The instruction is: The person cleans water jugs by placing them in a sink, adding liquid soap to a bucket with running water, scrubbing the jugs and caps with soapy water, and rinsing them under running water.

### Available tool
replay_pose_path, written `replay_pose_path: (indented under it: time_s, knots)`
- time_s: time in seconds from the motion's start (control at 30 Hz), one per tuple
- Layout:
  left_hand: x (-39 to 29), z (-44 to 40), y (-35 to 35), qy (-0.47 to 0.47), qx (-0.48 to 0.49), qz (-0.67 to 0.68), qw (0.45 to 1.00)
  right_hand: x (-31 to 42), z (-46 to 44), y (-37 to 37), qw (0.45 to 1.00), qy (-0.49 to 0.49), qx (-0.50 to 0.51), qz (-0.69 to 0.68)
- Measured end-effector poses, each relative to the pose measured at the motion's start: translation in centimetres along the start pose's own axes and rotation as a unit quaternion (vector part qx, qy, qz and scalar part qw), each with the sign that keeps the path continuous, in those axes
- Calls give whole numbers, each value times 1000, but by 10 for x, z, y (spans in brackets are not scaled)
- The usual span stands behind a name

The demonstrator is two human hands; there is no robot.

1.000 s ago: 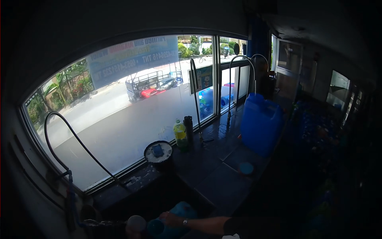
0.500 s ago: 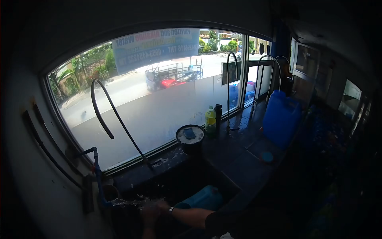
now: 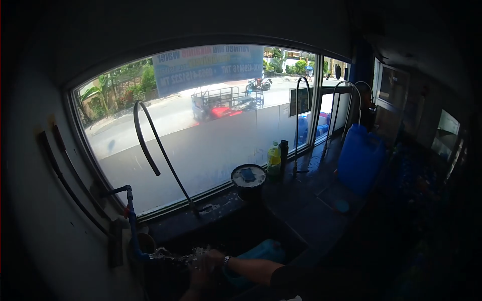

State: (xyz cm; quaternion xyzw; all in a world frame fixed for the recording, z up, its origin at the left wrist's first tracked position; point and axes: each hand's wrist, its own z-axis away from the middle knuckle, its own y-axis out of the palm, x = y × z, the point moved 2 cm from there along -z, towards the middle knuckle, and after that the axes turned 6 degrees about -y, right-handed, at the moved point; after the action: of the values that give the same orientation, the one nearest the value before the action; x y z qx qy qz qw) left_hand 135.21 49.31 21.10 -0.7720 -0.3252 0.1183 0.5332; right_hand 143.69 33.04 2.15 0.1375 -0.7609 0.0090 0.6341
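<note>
Water shoots sideways from a blue pipe [image 3: 134,241] on the left and splashes over my hands above the dark sink. My left hand [image 3: 200,267] is raised in the stream, its fingers lost in shadow and spray. Against it is my right hand [image 3: 215,257], with a wristwatch [image 3: 226,260] on that wrist; its fingers are too dark to make out. A teal plastic jug [image 3: 261,251] lies on its side in the sink, partly behind my right forearm.
On the ledge stand a dark bucket [image 3: 249,191] of suds with a blue sponge [image 3: 247,174] on top, and a bottle of yellow-green liquid [image 3: 273,159]. A curved hose spout [image 3: 145,135] rises over the sink. Farther right is a large blue jug [image 3: 359,158].
The whole view has shifted, so things appear lower and farther right. My hands stay together in the splashing water. Outside, a motorcycle now shows on the road.
</note>
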Motion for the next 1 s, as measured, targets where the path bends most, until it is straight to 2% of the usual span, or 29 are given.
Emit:
replay_pose_path:
  time_s: [0.03, 0.07, 0.1, 0.17, 0.2, 0.23, 0.27, 0.3, 0.4, 0.43, 0.53, 0.57, 0.6, 0.63, 0.67, 0.7, 0.73, 0.8, 0.87, 0.9, 0.97, 1.0]
  knots:
    - [6, -3, 4, -1, -2, -2, 1000, 4, -2, 0, 998, -16, 31, 59]
    - [22, -4, 18, -80, 59, 218, 971, 31, -1, 17, 997, 59, -9, 53]
    - [37, -6, 34, -152, 117, 425, 884, 59, 4, 34, 988, 134, -52, 48]
    - [48, -14, 42, -211, 171, 608, 746, 77, 9, 45, 972, 206, -99, 42]
    - [51, -20, 43, -197, 152, 508, 824, 84, 8, 52, 961, 211, -110, -138]
    - [52, -27, 41, -182, 129, 400, 889, 89, 6, 58, 919, 210, -116, -314]
    - [52, -30, 38, -164, 104, 283, 939, 94, 6, 66, 845, 200, -116, -481]
    - [52, -28, 38, -164, 103, 281, 940, 99, 6, 71, 845, 199, -115, -482]
    - [42, -19, 42, -297, -79, 365, 879, 139, 14, 81, 865, 217, -188, -412]
    - [35, -20, 38, -296, -78, 367, 878, 132, 16, 75, 864, 217, -189, -412]
    - [19, -21, 3, -301, 74, 298, 903, 69, 3, 43, 918, 202, -60, -337]
    - [14, -16, -2, -304, 73, 295, 903, 59, -2, 34, 918, 203, -55, -337]
    - [4, -13, -7, -245, 64, 264, 931, 53, -7, 22, 992, 113, 30, -38]
    - [-4, -11, -9, -182, 58, 233, 954, 55, -9, 16, 958, 9, 110, 265]
    - [-12, -9, -10, -119, 47, 200, 971, 57, -9, 11, 817, -97, 176, 541]
    - [-18, -3, -8, -79, 39, 170, 981, 56, -11, 8, 816, -100, 175, 542]
    - [-22, 0, 0, -74, 46, 170, 982, 62, -11, 12, 853, -55, 107, 507]
    - [-20, 5, 23, -126, 70, 233, 962, 77, -3, 28, 907, 39, -28, 419]
    - [-16, 9, 56, -245, 75, 397, 881, 104, 17, 49, 897, 44, -46, 437]
    - [-13, 12, 79, -310, 54, 531, 787, 119, 27, 47, 882, 45, -66, 465]
    - [-9, 20, 126, -387, -17, 759, 523, 142, 43, 30, 861, 42, -86, 499]
    - [-4, 21, 151, -392, -45, 811, 432, 147, 56, 18, 850, -1, -168, 500]
